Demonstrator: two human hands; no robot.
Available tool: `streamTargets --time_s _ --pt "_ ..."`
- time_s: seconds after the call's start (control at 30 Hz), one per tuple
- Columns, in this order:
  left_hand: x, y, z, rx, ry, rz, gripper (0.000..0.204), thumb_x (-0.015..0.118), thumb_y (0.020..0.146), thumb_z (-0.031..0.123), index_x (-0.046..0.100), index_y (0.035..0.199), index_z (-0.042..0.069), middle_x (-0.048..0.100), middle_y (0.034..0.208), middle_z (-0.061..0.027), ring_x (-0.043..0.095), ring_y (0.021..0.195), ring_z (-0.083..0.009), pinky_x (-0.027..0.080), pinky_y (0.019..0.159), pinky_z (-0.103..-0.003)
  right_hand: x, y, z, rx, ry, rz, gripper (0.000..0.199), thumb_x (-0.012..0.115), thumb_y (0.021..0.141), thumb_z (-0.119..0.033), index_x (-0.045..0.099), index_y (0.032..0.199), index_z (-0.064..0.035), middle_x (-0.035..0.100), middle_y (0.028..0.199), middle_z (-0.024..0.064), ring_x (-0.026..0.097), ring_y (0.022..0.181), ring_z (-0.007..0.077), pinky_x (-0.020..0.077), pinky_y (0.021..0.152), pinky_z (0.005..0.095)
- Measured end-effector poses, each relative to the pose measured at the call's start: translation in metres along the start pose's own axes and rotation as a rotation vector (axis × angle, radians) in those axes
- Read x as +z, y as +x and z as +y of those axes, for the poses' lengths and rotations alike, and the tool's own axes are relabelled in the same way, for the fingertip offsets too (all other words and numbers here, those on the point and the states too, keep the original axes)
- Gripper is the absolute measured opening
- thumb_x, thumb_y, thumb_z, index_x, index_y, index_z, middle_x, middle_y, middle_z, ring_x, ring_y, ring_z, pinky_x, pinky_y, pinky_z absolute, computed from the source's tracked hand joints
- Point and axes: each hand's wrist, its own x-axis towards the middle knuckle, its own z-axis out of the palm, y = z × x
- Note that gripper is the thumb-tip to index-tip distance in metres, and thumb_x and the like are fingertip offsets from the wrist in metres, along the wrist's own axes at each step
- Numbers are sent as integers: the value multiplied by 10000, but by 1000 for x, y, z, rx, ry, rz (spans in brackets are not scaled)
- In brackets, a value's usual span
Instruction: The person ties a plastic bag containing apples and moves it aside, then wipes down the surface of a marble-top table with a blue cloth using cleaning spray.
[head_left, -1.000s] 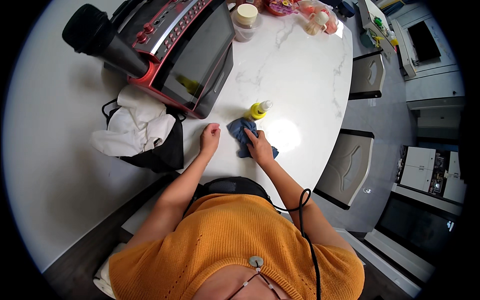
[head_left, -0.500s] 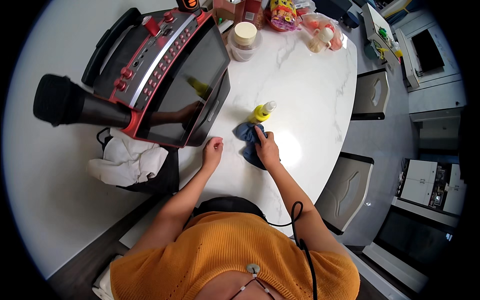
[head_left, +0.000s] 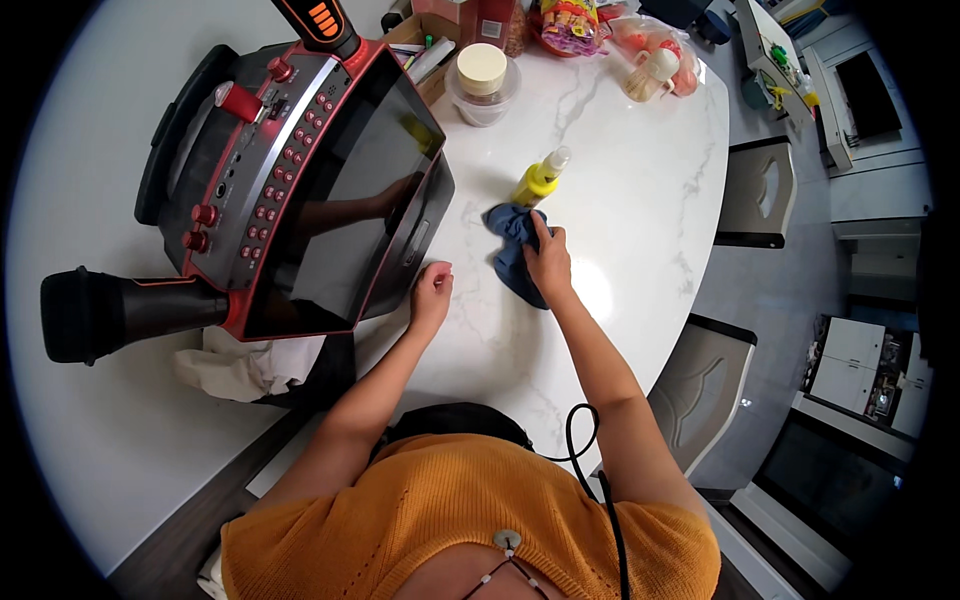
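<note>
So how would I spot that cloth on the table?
On the white table, find the big red-black machine. Right of it, the right hand is on a crumpled cloth beside a yellow bottle. Unlike the upright bottle, it is limp and dark blue.

Pale chairs (head_left: 703, 385) (dark-edged) stand apart; a clear tub (head_left: 484, 115) holds a cream-lidded jar (head_left: 482, 68).

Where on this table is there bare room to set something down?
Widest: right of the yellow bottle, to the table's curved edge. Narrower: between left hand and blue cloth. Crowded: far end, around the lidded jar and snack bag.
</note>
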Motion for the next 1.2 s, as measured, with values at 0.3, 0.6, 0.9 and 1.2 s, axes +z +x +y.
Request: streamTargets --time_s 0.3,0.6,0.9,1.2 --pt "-15 -9 6 -51 -8 18 164 563 798 49 560 961 36 603 838 -63 573 725 -151 461 649 -263 4 33 -4 127 -38 21 603 598 759 -109 371 1307 -214 456 1002 178 536 890 355 457 786 403" --pt "-37 -56 2 -15 71 41 185 586 769 55 542 949 57 590 844 -82 587 763 -214 486 662 -301 17 -68 -2 -35 -72 -116 610 614 745 -159 376 1305 -197 462 1001 187 536 861 363 464 734 409" --pt "-77 -127 -1 -21 115 150 193 589 762 50 552 952 43 589 863 -94 589 774 -214 489 669 -305 38 -204 -22 -184 79 -307 653 662 713 -126 387 1303 -178 456 978 202 526 882 364 455 773 407" --pt "-137 -203 13 -86 81 366 192 569 796 49 559 987 29 619 873 -76 594 774 -158 478 688 -269 48 -222 -30 -270 111 -313 612 686 675 -121 459 1241 -168 497 985 188 540 889 356 458 772 402"
